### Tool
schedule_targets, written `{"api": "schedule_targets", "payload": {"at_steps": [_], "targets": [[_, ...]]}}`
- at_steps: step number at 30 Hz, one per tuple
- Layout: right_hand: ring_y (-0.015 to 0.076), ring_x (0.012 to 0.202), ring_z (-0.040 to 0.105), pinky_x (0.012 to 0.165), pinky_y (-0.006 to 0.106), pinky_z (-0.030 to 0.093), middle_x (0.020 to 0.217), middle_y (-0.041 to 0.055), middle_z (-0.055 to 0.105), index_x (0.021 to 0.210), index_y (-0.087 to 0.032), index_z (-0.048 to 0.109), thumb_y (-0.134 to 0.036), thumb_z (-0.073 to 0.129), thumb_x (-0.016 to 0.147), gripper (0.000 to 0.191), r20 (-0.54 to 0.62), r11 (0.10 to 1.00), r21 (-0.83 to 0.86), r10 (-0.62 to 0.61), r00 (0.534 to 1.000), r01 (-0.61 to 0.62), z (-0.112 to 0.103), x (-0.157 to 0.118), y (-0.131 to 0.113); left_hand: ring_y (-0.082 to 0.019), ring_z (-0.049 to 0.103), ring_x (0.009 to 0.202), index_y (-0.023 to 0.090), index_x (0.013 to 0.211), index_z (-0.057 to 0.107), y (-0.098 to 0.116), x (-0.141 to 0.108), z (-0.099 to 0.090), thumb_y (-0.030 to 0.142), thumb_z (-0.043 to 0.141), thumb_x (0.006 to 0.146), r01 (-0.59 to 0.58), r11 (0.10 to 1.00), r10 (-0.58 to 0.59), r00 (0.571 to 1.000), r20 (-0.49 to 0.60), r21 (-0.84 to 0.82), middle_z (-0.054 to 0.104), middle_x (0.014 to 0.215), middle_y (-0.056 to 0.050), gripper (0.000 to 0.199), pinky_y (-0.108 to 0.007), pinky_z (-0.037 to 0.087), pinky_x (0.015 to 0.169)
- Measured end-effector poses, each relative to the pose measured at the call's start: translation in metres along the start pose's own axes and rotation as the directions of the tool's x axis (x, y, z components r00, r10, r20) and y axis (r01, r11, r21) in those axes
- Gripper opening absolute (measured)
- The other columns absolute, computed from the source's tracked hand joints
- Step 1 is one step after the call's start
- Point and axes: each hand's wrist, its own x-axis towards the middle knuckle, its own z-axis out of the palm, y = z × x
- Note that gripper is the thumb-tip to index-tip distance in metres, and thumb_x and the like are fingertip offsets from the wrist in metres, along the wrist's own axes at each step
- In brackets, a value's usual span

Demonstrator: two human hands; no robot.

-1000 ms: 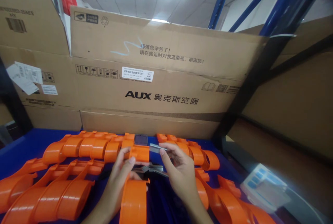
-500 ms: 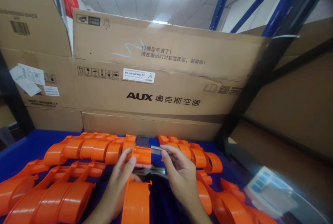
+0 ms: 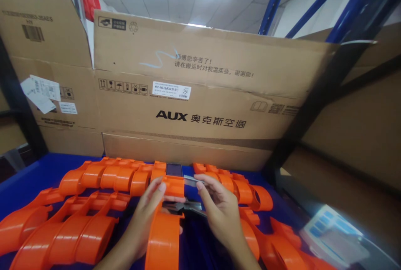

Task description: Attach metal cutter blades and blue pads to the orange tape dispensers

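Note:
An orange plastic piece with a wide curved lower part is in my left hand, thumb on its front and fingers behind. My right hand pinches a small grey serrated metal strip between thumb and fingertips. The strip's left end is close to the upper right edge of the orange piece; whether they touch is hard to tell. Below and behind the hands lies a metal tool like pliers, partly hidden. Behind the orange piece is a dark rectangular object.
Rows of similar orange pieces lie on the blue surface to the left and right. A large cardboard box stands behind. At the right are a white and blue device and a dark rack post.
The view has shifted slightly, so the surroundings sit further right. Both hands keep their holds, and the strip stays beside the orange piece.

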Motion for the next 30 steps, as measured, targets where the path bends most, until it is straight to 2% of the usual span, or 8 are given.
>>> {"api": "schedule_targets", "payload": {"at_steps": [3, 5, 9, 13, 18, 23, 26, 30], "targets": [[0.022, 0.077, 0.072, 0.076, 0.033, 0.058, 0.087, 0.0048, 0.078, 0.104, -0.022, 0.075, -0.039, 0.067, 0.093, 0.022, 0.006, 0.999, -0.032, -0.012, 1.0, 0.012, -0.001, 0.0, -0.002, -0.023, 0.072, 0.054, 0.022, 0.14, 0.051, 0.005, -0.001, 0.004, 0.056, 0.074, 0.082, 0.032, 0.994, -0.031, 0.999, -0.005, 0.108, 0.078, 0.081, -0.006, 0.072, -0.03, 0.053, 0.05], [0.022, 0.078, 0.072, 0.078, 0.033, 0.058, 0.089, 0.0047, 0.078, 0.105, -0.022, 0.075, -0.039, 0.067, 0.093, 0.022, 0.011, 0.999, -0.042, -0.016, 1.0, 0.016, -0.002, 0.001, -0.002, -0.023, 0.071, 0.053, 0.019, 0.143, 0.047, 0.009, 0.0, 0.006, 0.057, 0.073, 0.082, 0.04, 0.987, -0.044, 0.999, 0.022, 0.155, 0.077, 0.075, -0.005, 0.076, -0.029, 0.053, 0.051], [0.0225, 0.08, 0.073, 0.076, 0.032, 0.058, 0.09, 0.0055, 0.078, 0.105, -0.022, 0.076, -0.039, 0.067, 0.093, 0.023, 0.02, 0.999, -0.043, -0.011, 1.0, 0.012, -0.003, 0.001, -0.001, -0.021, 0.071, 0.055, 0.016, 0.145, 0.044, 0.011, 0.004, 0.001, 0.058, 0.072, 0.083, 0.0, 0.978, -0.021, 0.995, 0.1, 0.208, 0.08, 0.086, -0.01, 0.079, -0.027, 0.051, 0.051], [0.0228, 0.078, 0.073, 0.071, 0.032, 0.058, 0.089, 0.0061, 0.079, 0.108, -0.021, 0.075, -0.041, 0.066, 0.093, 0.026, 0.029, 1.0, -0.011, 0.001, 1.0, 0.0, 0.0, -0.002, 0.001, -0.02, 0.071, 0.057, 0.016, 0.147, 0.042, 0.011, 0.007, -0.004, 0.059, 0.069, 0.085, -0.017, 0.973, -0.011, 0.993, 0.12, 0.229, 0.081, 0.089, -0.012, 0.08, -0.025, 0.05, 0.051], [0.0225, 0.079, 0.073, 0.075, 0.033, 0.059, 0.09, 0.0066, 0.079, 0.106, -0.021, 0.075, -0.04, 0.067, 0.093, 0.025, 0.041, 1.0, -0.014, 0.006, 0.999, -0.006, 0.005, -0.003, 0.001, -0.024, 0.075, 0.064, 0.015, 0.147, 0.046, 0.007, 0.007, -0.003, 0.059, 0.068, 0.086, -0.033, 0.968, -0.019, 0.979, 0.204, 0.25, 0.081, 0.096, -0.016, 0.078, -0.028, 0.053, 0.055], [0.0233, 0.083, 0.073, 0.078, 0.036, 0.059, 0.099, 0.009, 0.079, 0.119, -0.02, 0.07, -0.041, 0.069, 0.092, 0.035, -0.007, 0.998, 0.041, 0.05, 0.999, -0.05, 0.003, 0.001, 0.007, -0.027, 0.077, 0.072, 0.02, 0.149, 0.046, 0.002, 0.009, -0.004, 0.055, 0.073, 0.084, -0.026, 0.981, -0.001, 0.99, 0.139, 0.19, 0.08, 0.106, -0.016, 0.078, -0.032, 0.057, 0.063], [0.0246, 0.087, 0.073, 0.081, 0.038, 0.059, 0.102, 0.0103, 0.079, 0.111, -0.02, 0.075, -0.043, 0.069, 0.091, 0.03, -0.03, 0.995, 0.061, 0.086, 0.996, -0.084, 0.0, 0.002, 0.01, -0.029, 0.078, 0.079, 0.02, 0.146, 0.051, 0.006, 0.01, -0.004, 0.054, 0.075, 0.082, -0.024, 0.99, 0.015, 0.998, 0.063, 0.136, 0.08, 0.107, -0.015, 0.077, -0.032, 0.057, 0.062], [0.0259, 0.089, 0.074, 0.084, 0.041, 0.059, 0.104, 0.0106, 0.08, 0.107, -0.021, 0.078, -0.042, 0.07, 0.091, 0.027, 0.006, 0.993, 0.092, 0.078, 0.997, -0.078, -0.001, 0.001, 0.01, -0.029, 0.078, 0.076, 0.018, 0.142, 0.057, 0.014, 0.007, -0.001, 0.054, 0.073, 0.084, -0.067, 0.988, 0.051, 0.993, 0.11, 0.139, 0.081, 0.104, -0.015, 0.07, -0.029, 0.055, 0.055]]}}
